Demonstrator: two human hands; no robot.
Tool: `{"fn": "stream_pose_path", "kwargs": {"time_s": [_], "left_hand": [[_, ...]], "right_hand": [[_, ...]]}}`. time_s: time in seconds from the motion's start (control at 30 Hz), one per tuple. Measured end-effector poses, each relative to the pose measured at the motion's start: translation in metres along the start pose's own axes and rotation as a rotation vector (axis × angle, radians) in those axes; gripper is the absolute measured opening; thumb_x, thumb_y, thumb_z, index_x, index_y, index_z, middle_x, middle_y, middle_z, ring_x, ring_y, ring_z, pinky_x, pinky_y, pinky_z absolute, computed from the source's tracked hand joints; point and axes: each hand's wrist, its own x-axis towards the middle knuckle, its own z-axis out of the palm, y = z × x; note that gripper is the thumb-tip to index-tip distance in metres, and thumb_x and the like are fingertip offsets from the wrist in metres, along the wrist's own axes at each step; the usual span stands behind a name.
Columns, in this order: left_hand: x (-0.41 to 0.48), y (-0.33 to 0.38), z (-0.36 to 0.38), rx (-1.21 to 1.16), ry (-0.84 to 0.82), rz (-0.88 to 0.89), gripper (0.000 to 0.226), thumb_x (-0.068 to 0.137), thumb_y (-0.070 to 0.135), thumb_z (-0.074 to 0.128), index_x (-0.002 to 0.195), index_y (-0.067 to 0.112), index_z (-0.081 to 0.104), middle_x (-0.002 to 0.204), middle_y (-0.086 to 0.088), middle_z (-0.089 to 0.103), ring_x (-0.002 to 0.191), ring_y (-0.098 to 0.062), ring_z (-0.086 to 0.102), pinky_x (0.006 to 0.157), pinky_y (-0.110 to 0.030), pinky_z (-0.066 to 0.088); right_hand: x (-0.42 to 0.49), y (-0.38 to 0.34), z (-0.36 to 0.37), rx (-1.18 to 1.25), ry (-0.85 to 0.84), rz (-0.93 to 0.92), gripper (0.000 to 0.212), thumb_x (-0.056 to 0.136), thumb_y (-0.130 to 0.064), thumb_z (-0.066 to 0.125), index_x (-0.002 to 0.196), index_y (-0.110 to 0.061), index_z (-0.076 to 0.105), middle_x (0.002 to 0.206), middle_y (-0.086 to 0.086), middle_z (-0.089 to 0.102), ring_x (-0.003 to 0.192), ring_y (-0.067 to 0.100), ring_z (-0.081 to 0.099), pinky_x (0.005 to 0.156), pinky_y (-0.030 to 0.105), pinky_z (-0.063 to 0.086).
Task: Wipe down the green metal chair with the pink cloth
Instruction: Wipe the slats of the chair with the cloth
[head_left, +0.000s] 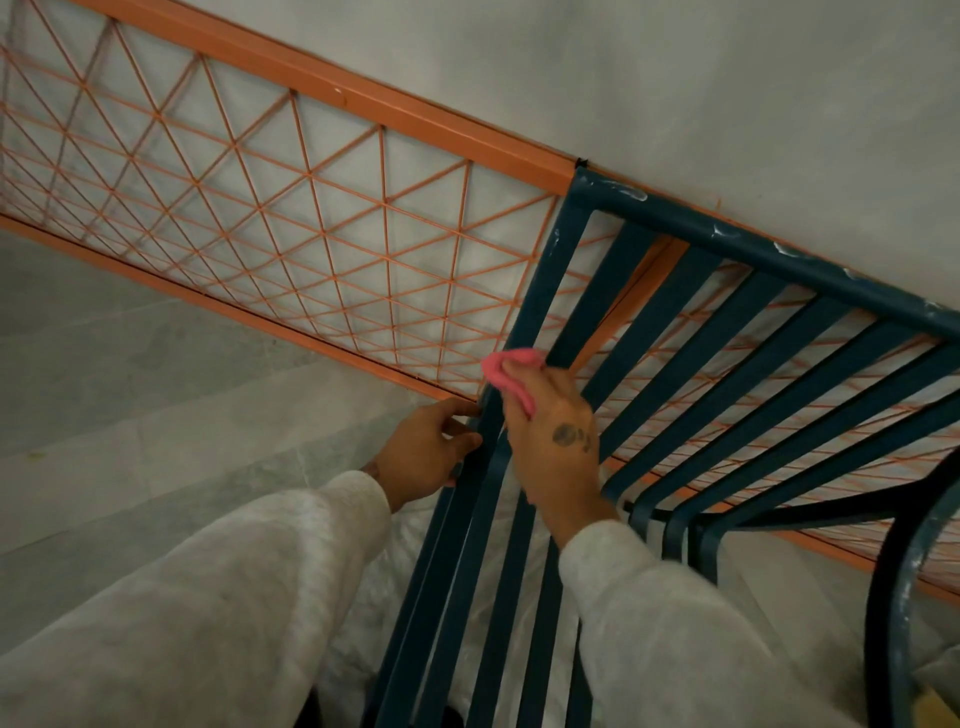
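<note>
The green metal chair (696, 332) fills the right half of the view, its flat slats running from the top rail down into the seat. Pale paint flecks mark its top rail. My right hand (558, 441) presses the bunched pink cloth (511, 371) against the leftmost slats of the backrest. My left hand (428, 447) grips the chair's left edge bar just below the cloth, fingers curled around it. Both arms wear pale grey sleeves.
An orange metal railing (291, 228) with a diagonal wire lattice runs behind the chair along a grey wall. Grey tiled floor (104, 374) lies at the left. A dark curved armrest (898, 582) of the chair stands at the right edge.
</note>
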Motion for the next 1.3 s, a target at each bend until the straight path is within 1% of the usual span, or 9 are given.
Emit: {"fn": "stream_pose_path", "kwargs": {"time_s": [0.1, 0.2, 0.4, 0.57, 0.77, 0.9, 1.07, 1.17, 1.3], "left_hand": [[-0.001, -0.001, 0.0, 0.017, 0.002, 0.036, 0.029, 0.094, 0.017, 0.057, 0.122, 0.025, 0.058, 0.109, -0.005, 0.065, 0.093, -0.024, 0.068, 0.076, -0.04, 0.062], [-0.001, -0.002, 0.0, 0.01, 0.001, 0.051, 0.027, 0.094, 0.019, 0.058, 0.12, 0.026, 0.058, 0.109, -0.004, 0.064, 0.094, -0.023, 0.068, 0.075, -0.037, 0.062], [0.001, -0.001, 0.0, 0.005, -0.008, 0.011, 0.032, 0.096, 0.013, 0.056, 0.126, 0.02, 0.055, 0.109, -0.007, 0.064, 0.091, -0.018, 0.067, 0.064, -0.025, 0.06], [0.003, -0.002, -0.002, 0.032, -0.024, -0.006, 0.035, 0.095, 0.015, 0.056, 0.129, 0.022, 0.053, 0.111, -0.005, 0.064, 0.094, -0.02, 0.066, 0.071, -0.03, 0.061], [0.001, -0.002, -0.002, 0.024, -0.022, 0.042, 0.025, 0.094, 0.021, 0.058, 0.118, 0.026, 0.058, 0.111, -0.004, 0.065, 0.096, -0.025, 0.067, 0.078, -0.045, 0.061], [0.001, -0.002, -0.002, 0.026, -0.014, 0.021, 0.03, 0.094, 0.016, 0.058, 0.123, 0.025, 0.056, 0.109, -0.003, 0.064, 0.095, -0.022, 0.067, 0.076, -0.038, 0.061], [0.001, 0.0, -0.003, 0.006, -0.024, -0.018, 0.032, 0.094, 0.013, 0.058, 0.126, 0.02, 0.055, 0.11, -0.009, 0.063, 0.094, -0.022, 0.067, 0.069, -0.03, 0.061], [0.002, 0.003, -0.003, 0.002, -0.037, -0.026, 0.033, 0.094, 0.012, 0.058, 0.126, 0.018, 0.055, 0.11, -0.011, 0.063, 0.093, -0.022, 0.067, 0.068, -0.03, 0.062], [0.001, 0.003, -0.004, 0.051, -0.033, 0.016, 0.03, 0.094, 0.016, 0.058, 0.123, 0.022, 0.056, 0.11, -0.007, 0.064, 0.094, -0.024, 0.068, 0.076, -0.04, 0.062]], "right_hand": [[-0.032, 0.005, 0.01, 0.011, -0.056, 0.0, 0.035, 0.094, -0.018, 0.065, 0.129, -0.021, 0.064, 0.119, 0.007, 0.064, 0.094, 0.021, 0.067, 0.085, 0.027, 0.058], [-0.038, 0.002, 0.009, 0.031, -0.07, 0.021, 0.034, 0.093, -0.017, 0.067, 0.126, -0.022, 0.066, 0.117, 0.006, 0.065, 0.095, 0.02, 0.067, 0.087, 0.02, 0.051], [0.02, 0.006, -0.006, 0.057, 0.015, 0.048, 0.03, 0.096, -0.031, 0.06, 0.126, -0.029, 0.065, 0.116, 0.002, 0.065, 0.099, 0.019, 0.065, 0.085, 0.036, 0.059], [0.02, -0.003, -0.007, 0.017, 0.041, 0.065, 0.03, 0.096, -0.026, 0.063, 0.126, -0.023, 0.065, 0.115, 0.007, 0.065, 0.097, 0.024, 0.066, 0.081, 0.041, 0.06], [-0.046, 0.002, 0.011, 0.066, -0.06, 0.034, 0.035, 0.092, -0.015, 0.068, 0.126, -0.021, 0.065, 0.117, 0.006, 0.066, 0.098, 0.019, 0.067, 0.091, 0.021, 0.051], [-0.022, 0.003, 0.005, 0.02, -0.083, 0.023, 0.032, 0.095, -0.023, 0.063, 0.126, -0.026, 0.065, 0.119, 0.003, 0.064, 0.101, 0.018, 0.065, 0.09, 0.031, 0.057], [0.03, 0.003, -0.009, -0.023, 0.056, -0.004, 0.032, 0.095, -0.023, 0.063, 0.127, -0.023, 0.064, 0.117, 0.006, 0.063, 0.098, 0.026, 0.065, 0.082, 0.042, 0.059], [0.022, 0.0, -0.003, -0.005, 0.056, 0.042, 0.035, 0.096, -0.022, 0.062, 0.131, -0.023, 0.061, 0.118, 0.008, 0.061, 0.099, 0.028, 0.064, 0.083, 0.044, 0.059], [-0.036, 0.004, 0.009, 0.083, -0.041, 0.013, 0.04, 0.095, -0.019, 0.064, 0.133, -0.027, 0.057, 0.122, 0.005, 0.061, 0.101, 0.014, 0.062, 0.087, 0.026, 0.058]]}}
